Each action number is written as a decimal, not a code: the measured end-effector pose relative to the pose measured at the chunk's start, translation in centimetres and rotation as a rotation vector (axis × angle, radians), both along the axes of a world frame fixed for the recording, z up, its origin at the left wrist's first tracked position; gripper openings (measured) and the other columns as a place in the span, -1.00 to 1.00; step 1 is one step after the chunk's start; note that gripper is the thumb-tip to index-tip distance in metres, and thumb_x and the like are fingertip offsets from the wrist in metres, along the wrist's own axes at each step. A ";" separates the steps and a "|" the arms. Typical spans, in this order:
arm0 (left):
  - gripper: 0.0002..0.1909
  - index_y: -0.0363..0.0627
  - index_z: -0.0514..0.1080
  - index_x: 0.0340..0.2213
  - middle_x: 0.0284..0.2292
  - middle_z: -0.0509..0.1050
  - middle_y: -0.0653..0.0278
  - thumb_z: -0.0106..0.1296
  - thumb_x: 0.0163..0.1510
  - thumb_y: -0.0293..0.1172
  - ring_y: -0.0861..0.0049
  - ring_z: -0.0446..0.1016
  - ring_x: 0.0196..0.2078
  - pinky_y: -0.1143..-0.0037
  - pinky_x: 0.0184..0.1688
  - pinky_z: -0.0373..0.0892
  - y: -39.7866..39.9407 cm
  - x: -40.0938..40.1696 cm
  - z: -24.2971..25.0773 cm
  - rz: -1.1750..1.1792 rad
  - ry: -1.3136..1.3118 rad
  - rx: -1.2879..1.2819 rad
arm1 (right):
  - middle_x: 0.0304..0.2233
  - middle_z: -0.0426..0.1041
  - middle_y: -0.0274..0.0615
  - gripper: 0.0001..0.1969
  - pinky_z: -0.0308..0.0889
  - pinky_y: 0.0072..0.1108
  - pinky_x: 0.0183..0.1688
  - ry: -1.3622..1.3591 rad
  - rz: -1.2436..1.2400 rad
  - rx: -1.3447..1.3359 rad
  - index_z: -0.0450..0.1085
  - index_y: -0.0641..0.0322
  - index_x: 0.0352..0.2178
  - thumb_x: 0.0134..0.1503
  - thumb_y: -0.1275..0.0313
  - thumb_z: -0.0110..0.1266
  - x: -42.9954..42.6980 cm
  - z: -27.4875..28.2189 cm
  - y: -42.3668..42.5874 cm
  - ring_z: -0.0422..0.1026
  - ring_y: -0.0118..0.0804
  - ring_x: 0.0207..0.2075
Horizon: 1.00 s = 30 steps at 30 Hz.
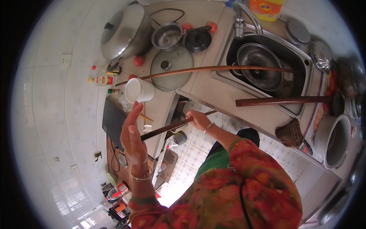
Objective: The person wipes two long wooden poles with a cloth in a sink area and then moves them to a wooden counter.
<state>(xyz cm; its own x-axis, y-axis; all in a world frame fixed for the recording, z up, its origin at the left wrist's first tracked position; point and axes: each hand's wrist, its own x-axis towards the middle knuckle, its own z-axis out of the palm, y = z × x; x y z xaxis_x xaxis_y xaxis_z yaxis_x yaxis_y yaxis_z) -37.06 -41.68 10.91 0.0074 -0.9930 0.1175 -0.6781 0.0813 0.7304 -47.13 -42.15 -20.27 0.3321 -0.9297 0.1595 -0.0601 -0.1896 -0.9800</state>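
Observation:
My right hand (198,120) is closed around a long, slim dark-brown stick (168,128), which slants above the floor and the counter's front edge. My left hand (133,140) is raised to the left, fingers extended, its palm at or beside the stick's other end; whether they touch is not plain. Beyond that hand stands a white plastic tub (138,90). A long, thin wooden stick (206,68) reaches from near the tub across a glass pot lid (171,68) and over the sink. A thicker reddish-brown wooden stick (274,101) lies across the sink's near rim.
The steel sink (220,71) holds a metal pan (257,65) under the faucet (246,20). A large lidded wok (125,31), a small saucepan (167,35) and bottles (104,80) stand at the left. A brush (290,133) and a deep pot (334,143) are at the right.

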 end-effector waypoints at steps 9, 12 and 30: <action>-0.80 -0.14 0.24 -0.43 -0.45 0.29 0.29 -0.08 0.09 -0.26 0.58 0.26 -0.37 0.57 -0.27 0.19 3.5 0.5 -4.4 0.213 0.831 -0.266 | -0.52 0.39 -0.12 -0.71 0.32 -0.48 -0.46 -0.262 0.126 -0.163 0.21 0.17 -0.33 -0.12 0.50 0.11 4.7 20.4 0.4 0.43 -0.12 -0.49; -0.61 -0.01 0.07 -0.68 -0.77 -0.03 0.51 -0.21 0.16 -0.18 0.73 -0.11 -0.71 0.61 -0.64 -0.11 4.0 -2.0 2.4 0.346 0.767 -0.449 | -0.51 0.40 -0.10 -0.67 0.32 -0.43 -0.46 -0.158 0.213 -0.253 0.20 0.17 -0.28 -0.12 0.47 0.12 4.4 20.8 1.3 0.43 -0.10 -0.49; -0.67 -0.07 0.01 -0.69 -0.71 -0.07 0.42 -0.31 0.13 -0.35 0.68 -0.08 -0.66 0.59 -0.61 -0.08 33.1 7.0 30.4 0.589 0.108 -1.127 | -0.57 0.38 -0.11 -0.60 0.31 -0.37 -0.46 0.047 0.519 -0.699 0.18 0.14 -0.23 -0.14 0.48 0.12 1.2 33.4 2.8 0.42 -0.11 -0.51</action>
<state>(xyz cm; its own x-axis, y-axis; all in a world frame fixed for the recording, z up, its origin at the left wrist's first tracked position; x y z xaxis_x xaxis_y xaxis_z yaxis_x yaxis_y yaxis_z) -30.06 -8.56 41.33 0.4732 -0.1879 0.8607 -0.7644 0.3980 0.5072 -45.98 -39.39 13.09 0.7069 -0.3536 0.6126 0.1632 -0.7612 -0.6277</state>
